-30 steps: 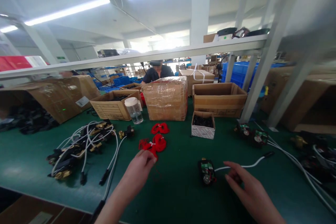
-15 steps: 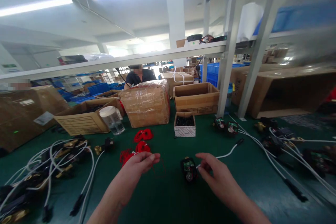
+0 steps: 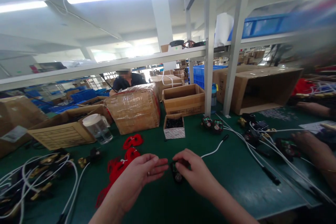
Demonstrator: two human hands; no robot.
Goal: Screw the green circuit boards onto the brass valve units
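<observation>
In the head view, my left hand (image 3: 143,175) is held above the green bench, palm partly turned up and fingers stretched out flat. No object shows in it. My right hand (image 3: 194,169) curls its thumb and fingers over a small black housing with a green circuit board (image 3: 178,177), hiding its upper right part. A white cable (image 3: 212,152) with a black plug end lies beyond that hand. Bundles of red wire (image 3: 115,171) lie behind and left of my left hand, partly covered by the forearm.
A small box of black parts (image 3: 174,132) stands ahead. Brass-fitted units with white cables (image 3: 36,178) are heaped at left. More circuit-board housings (image 3: 217,126) sit by the shelf post (image 3: 210,59). A clear jar (image 3: 98,129) and cartons (image 3: 133,110) line the back; a co-worker's hands (image 3: 312,145) work at right.
My right hand has moved onto the black housing, from just beside it. My left hand's fingers have straightened from a pinch. The whole view has turned to the right.
</observation>
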